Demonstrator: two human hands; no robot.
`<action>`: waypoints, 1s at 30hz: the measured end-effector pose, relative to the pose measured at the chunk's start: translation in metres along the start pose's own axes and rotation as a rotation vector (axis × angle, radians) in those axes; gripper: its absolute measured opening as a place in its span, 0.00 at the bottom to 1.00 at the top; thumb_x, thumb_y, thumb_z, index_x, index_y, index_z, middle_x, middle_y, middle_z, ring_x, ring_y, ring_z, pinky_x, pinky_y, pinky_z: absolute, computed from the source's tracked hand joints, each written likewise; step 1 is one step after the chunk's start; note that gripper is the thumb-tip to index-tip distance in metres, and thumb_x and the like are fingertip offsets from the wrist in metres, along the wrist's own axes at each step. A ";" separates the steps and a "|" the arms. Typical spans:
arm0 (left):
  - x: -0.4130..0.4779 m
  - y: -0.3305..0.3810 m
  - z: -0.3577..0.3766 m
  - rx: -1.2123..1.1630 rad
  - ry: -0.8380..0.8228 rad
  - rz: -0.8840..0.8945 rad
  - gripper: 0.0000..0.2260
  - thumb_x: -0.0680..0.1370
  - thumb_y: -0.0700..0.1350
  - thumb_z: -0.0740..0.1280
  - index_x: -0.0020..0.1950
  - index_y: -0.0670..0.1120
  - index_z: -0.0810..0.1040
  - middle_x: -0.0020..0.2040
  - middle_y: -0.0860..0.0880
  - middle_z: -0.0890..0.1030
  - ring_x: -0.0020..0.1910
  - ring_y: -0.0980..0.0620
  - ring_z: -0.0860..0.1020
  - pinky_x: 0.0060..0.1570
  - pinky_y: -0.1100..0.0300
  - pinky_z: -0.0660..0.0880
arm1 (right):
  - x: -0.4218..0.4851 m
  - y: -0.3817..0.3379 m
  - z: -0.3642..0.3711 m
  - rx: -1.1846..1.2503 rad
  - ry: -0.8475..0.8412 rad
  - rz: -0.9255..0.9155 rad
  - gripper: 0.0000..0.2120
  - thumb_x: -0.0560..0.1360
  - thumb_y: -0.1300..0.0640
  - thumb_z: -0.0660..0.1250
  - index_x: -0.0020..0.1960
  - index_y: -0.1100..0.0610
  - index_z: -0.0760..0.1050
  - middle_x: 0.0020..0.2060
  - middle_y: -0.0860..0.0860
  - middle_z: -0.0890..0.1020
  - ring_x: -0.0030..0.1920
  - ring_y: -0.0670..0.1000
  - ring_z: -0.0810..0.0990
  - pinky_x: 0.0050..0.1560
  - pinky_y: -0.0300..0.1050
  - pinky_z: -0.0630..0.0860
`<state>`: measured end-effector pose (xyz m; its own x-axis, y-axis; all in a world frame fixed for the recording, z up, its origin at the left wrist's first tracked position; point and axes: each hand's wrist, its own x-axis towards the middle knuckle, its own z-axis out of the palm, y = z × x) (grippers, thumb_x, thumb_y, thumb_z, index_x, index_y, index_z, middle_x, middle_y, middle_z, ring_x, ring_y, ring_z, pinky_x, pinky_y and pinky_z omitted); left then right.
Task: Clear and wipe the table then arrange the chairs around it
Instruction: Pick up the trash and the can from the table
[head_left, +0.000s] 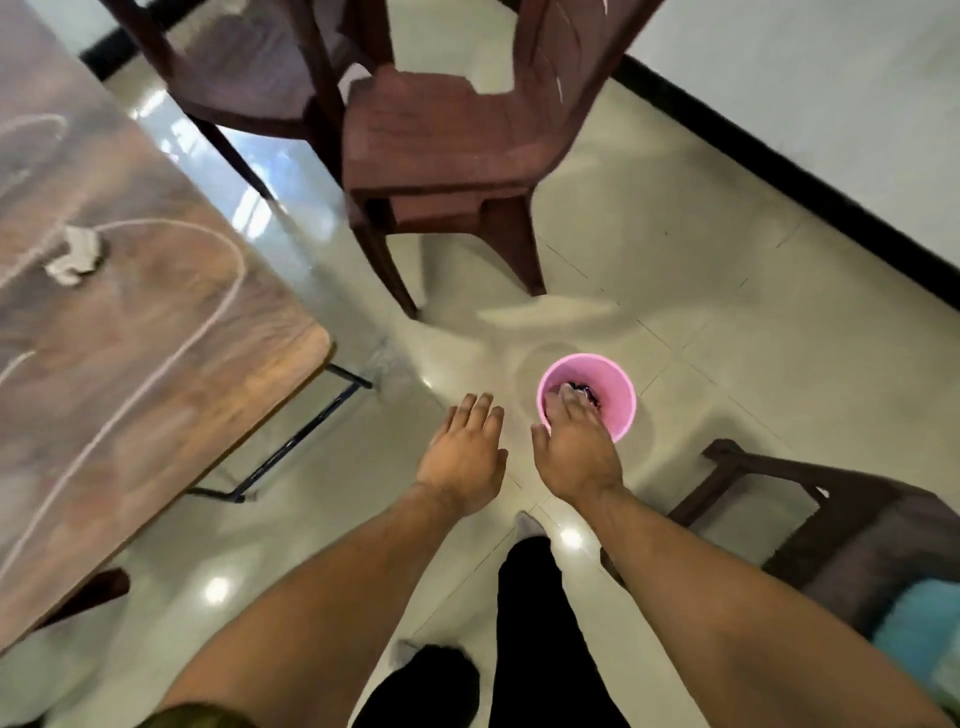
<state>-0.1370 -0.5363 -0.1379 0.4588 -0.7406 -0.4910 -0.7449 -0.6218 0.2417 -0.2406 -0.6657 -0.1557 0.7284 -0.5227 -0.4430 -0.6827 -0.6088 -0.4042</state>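
A wooden table (156, 364) with white streaks stands at the left, a crumpled white tissue (75, 254) lying on it. On the floor sits a pink bin (621, 395) with dark rubbish inside. My right hand (574, 447) hangs over the bin's near rim, fingers pointing down into it; whether they hold anything is hidden. My left hand (465, 452) hovers beside it over the floor, fingers straight and spread, holding nothing. Two brown plastic chairs stand beyond: one (447, 150) near the middle, another (234, 67) behind it by the table.
A third brown chair (841, 525) stands at the right with a blue cloth (919, 623) on its seat. A white wall with a black skirting (779, 171) runs along the upper right. My dark-trousered legs (530, 623) are below on the glossy tiled floor.
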 end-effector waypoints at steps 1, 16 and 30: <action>-0.020 -0.003 -0.011 -0.009 0.032 -0.008 0.28 0.85 0.51 0.54 0.82 0.43 0.53 0.83 0.43 0.51 0.82 0.44 0.47 0.81 0.49 0.45 | -0.015 -0.019 -0.009 -0.042 0.007 -0.034 0.26 0.84 0.48 0.53 0.78 0.58 0.60 0.78 0.59 0.62 0.79 0.59 0.57 0.78 0.58 0.56; -0.308 -0.180 -0.068 -0.060 0.413 -0.261 0.27 0.82 0.50 0.58 0.79 0.41 0.60 0.80 0.40 0.59 0.79 0.40 0.55 0.79 0.46 0.51 | -0.195 -0.305 0.036 -0.228 0.180 -0.378 0.29 0.83 0.47 0.52 0.80 0.59 0.56 0.80 0.57 0.56 0.80 0.56 0.52 0.79 0.51 0.51; -0.481 -0.386 -0.026 -0.189 0.483 -0.631 0.27 0.83 0.49 0.55 0.81 0.42 0.55 0.82 0.43 0.54 0.82 0.44 0.49 0.80 0.48 0.46 | -0.241 -0.536 0.185 -0.383 0.055 -0.741 0.29 0.83 0.48 0.51 0.80 0.59 0.55 0.80 0.58 0.57 0.79 0.56 0.55 0.79 0.50 0.52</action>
<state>-0.0570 0.0532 0.0267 0.9549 -0.2376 -0.1779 -0.2017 -0.9591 0.1985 -0.0611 -0.1026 0.0193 0.9895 0.0706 -0.1263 0.0341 -0.9620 -0.2708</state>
